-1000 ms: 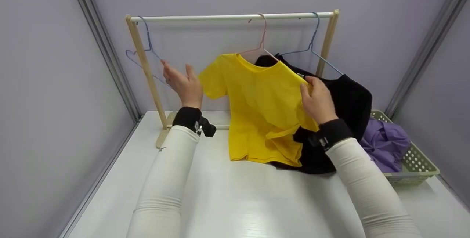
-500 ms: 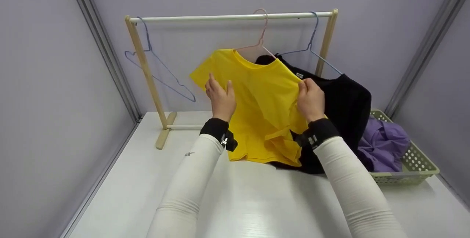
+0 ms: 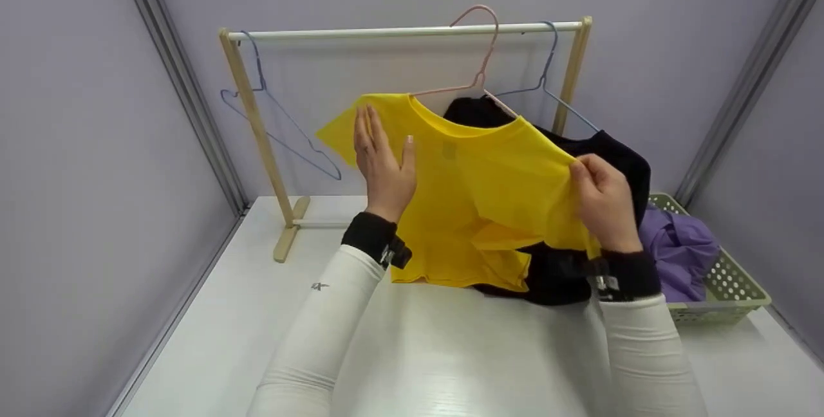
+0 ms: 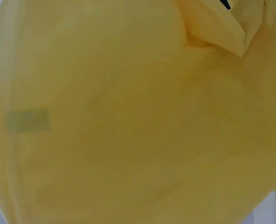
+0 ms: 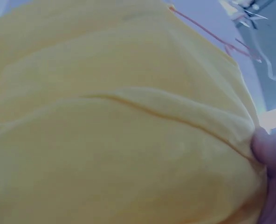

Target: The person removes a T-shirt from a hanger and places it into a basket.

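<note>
A yellow T-shirt (image 3: 450,211) is on a pink hanger (image 3: 479,79), whose hook arches above the white rail; I cannot tell whether it touches the rail. My right hand (image 3: 608,204) pinches the shirt at its right shoulder and stretches that side outward. In the right wrist view the thumb (image 5: 268,149) presses on the yellow cloth (image 5: 119,154). My left hand (image 3: 386,176) lies at the shirt's left shoulder, fingers straight and thumb raised; contact with the cloth is unclear. Only the shirt (image 4: 128,116) fills the left wrist view, without the hand.
Behind the shirt, a black garment (image 3: 621,172) hangs from a blue hanger (image 3: 548,66). A bare blue hanger (image 3: 261,73) hangs at the left end of the rail (image 3: 360,33). Right of the rack, a green basket (image 3: 740,282) on the white table (image 3: 425,352) holds purple cloth (image 3: 679,250).
My left hand has moved right from near the bare hanger to the shirt's left shoulder. My right hand has drawn the shirt's shoulder to the right, and the pink hanger's hook has risen.
</note>
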Tool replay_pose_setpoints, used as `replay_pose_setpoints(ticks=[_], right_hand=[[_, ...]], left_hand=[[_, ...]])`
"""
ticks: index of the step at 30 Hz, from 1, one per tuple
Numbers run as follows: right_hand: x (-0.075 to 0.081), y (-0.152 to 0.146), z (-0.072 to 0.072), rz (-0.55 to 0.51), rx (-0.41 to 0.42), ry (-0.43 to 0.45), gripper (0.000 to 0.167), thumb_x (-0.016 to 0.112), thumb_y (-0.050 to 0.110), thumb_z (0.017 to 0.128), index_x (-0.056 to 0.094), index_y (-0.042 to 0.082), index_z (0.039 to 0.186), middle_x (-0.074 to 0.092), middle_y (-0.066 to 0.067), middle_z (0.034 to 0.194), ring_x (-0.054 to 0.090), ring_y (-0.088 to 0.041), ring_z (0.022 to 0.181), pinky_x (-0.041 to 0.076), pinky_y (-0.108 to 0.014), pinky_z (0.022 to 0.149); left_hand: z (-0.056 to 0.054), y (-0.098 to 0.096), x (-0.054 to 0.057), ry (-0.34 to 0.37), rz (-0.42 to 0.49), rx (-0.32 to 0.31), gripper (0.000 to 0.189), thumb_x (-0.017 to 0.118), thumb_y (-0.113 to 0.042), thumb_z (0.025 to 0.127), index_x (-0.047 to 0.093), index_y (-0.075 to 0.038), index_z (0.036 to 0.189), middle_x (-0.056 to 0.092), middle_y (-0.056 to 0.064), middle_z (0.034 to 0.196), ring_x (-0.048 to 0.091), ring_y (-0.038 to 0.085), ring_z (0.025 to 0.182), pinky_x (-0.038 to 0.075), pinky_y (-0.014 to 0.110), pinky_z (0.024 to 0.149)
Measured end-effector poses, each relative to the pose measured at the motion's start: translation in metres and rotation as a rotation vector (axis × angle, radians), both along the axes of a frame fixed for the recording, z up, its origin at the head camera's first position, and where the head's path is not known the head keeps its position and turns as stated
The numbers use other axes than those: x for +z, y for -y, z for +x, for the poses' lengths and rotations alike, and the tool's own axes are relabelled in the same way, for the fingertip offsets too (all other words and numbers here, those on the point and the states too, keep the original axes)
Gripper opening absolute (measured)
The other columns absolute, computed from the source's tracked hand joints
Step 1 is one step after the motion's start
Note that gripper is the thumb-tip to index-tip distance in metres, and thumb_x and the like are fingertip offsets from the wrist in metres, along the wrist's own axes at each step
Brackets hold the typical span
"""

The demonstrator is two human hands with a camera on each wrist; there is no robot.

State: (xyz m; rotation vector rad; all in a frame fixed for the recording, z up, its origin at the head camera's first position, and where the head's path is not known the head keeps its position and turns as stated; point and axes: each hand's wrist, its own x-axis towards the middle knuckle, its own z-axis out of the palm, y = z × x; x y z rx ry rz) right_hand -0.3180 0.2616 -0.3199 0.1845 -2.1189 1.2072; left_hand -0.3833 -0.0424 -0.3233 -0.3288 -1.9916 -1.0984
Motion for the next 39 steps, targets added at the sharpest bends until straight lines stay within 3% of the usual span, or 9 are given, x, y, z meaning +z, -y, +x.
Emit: replay_pose_setpoints(ticks=[6, 11, 15, 19, 23, 25, 32, 35, 39], right_hand=[[-0.011, -0.033, 0.049, 0.008, 0.074, 0.091, 0.03, 0.051, 0.026, 0.109, 0.066, -0.001, 0.105, 0.054, 0.007, 0.079, 0.051, -0.01, 0.067, 0.043, -0.02, 0.058], [-0.023, -0.05, 0.084, 0.059, 0.188, 0.173, 0.029, 0.048, 0.023, 0.11, 0.063, -0.001, 0.106, 0.059, 0.004, 0.081, 0.058, -0.015, 0.068, 0.051, -0.024, 0.058], [-0.031, -0.055, 0.097, 0.115, 0.275, 0.237, 0.025, 0.048, 0.019, 0.111, 0.064, 0.001, 0.105, 0.062, 0.002, 0.082, 0.06, -0.018, 0.067, 0.054, -0.027, 0.058], [-0.042, -0.055, 0.098, 0.127, 0.377, 0.306, 0.024, 0.047, 0.017, 0.111, 0.064, 0.001, 0.104, 0.063, 0.002, 0.082, 0.061, -0.019, 0.067, 0.055, -0.029, 0.06], [-0.051, -0.054, 0.089, 0.123, 0.476, 0.393, 0.024, 0.047, 0.017, 0.111, 0.062, 0.0, 0.104, 0.063, 0.0, 0.084, 0.063, -0.019, 0.068, 0.057, -0.03, 0.06], [-0.056, -0.055, 0.082, 0.144, 0.496, 0.453, 0.025, 0.047, 0.02, 0.111, 0.062, 0.001, 0.106, 0.061, -0.002, 0.085, 0.062, -0.017, 0.07, 0.055, -0.029, 0.061], [-0.074, -0.048, 0.055, 0.352, 0.332, 0.669, 0.033, 0.047, 0.031, 0.111, 0.065, 0.004, 0.118, 0.064, -0.008, 0.098, 0.057, -0.017, 0.086, 0.048, -0.03, 0.076], [-0.078, -0.033, 0.052, 0.401, 0.263, 0.668, 0.041, 0.049, 0.037, 0.109, 0.066, 0.003, 0.124, 0.069, -0.016, 0.114, 0.062, -0.025, 0.096, 0.053, -0.043, 0.085], [-0.08, -0.007, 0.052, 0.34, 0.236, 0.609, 0.055, 0.05, 0.049, 0.107, 0.058, 0.004, 0.138, 0.065, -0.021, 0.133, 0.064, -0.033, 0.114, 0.051, -0.056, 0.103]], left_hand=[[0.026, 0.006, -0.015, -0.203, -0.057, -0.025, 0.066, 0.051, -0.02, 0.105, 0.023, 0.007, 0.158, 0.02, 0.022, 0.168, 0.015, 0.035, 0.159, 0.009, 0.046, 0.131], [0.062, 0.015, -0.034, -0.213, -0.055, -0.007, 0.054, 0.052, -0.016, 0.102, 0.042, 0.003, 0.152, 0.047, 0.018, 0.157, 0.033, 0.035, 0.151, 0.007, 0.056, 0.129], [0.088, 0.028, -0.049, -0.173, -0.087, 0.056, 0.025, 0.058, -0.016, 0.101, 0.074, -0.001, 0.111, 0.074, 0.012, 0.112, 0.057, 0.032, 0.12, 0.022, 0.061, 0.123], [0.1, 0.045, -0.066, -0.154, -0.185, 0.138, 0.035, 0.069, -0.018, 0.097, 0.071, -0.003, 0.066, 0.066, 0.009, 0.076, 0.056, 0.029, 0.09, 0.043, 0.048, 0.099], [0.101, 0.057, -0.086, -0.064, -0.259, 0.129, 0.05, 0.069, -0.021, 0.098, 0.052, -0.008, 0.053, 0.04, -0.001, 0.055, 0.042, 0.017, 0.056, 0.037, 0.028, 0.059], [0.099, 0.059, -0.096, 0.008, -0.272, 0.117, 0.054, 0.066, -0.024, 0.1, 0.045, -0.011, 0.052, 0.03, -0.006, 0.053, 0.032, 0.01, 0.048, 0.027, 0.023, 0.051], [0.085, 0.053, -0.123, 0.149, -0.287, 0.139, 0.057, 0.062, -0.032, 0.103, 0.045, -0.014, 0.052, 0.028, -0.008, 0.052, 0.025, 0.006, 0.047, 0.019, 0.022, 0.049], [0.082, 0.049, -0.132, 0.193, -0.306, 0.139, 0.057, 0.062, -0.033, 0.103, 0.045, -0.016, 0.052, 0.029, -0.009, 0.052, 0.027, 0.007, 0.047, 0.02, 0.021, 0.049], [0.08, 0.042, -0.138, 0.175, -0.339, 0.137, 0.057, 0.063, -0.031, 0.102, 0.044, -0.015, 0.052, 0.027, -0.009, 0.052, 0.025, 0.006, 0.046, 0.018, 0.02, 0.048]])
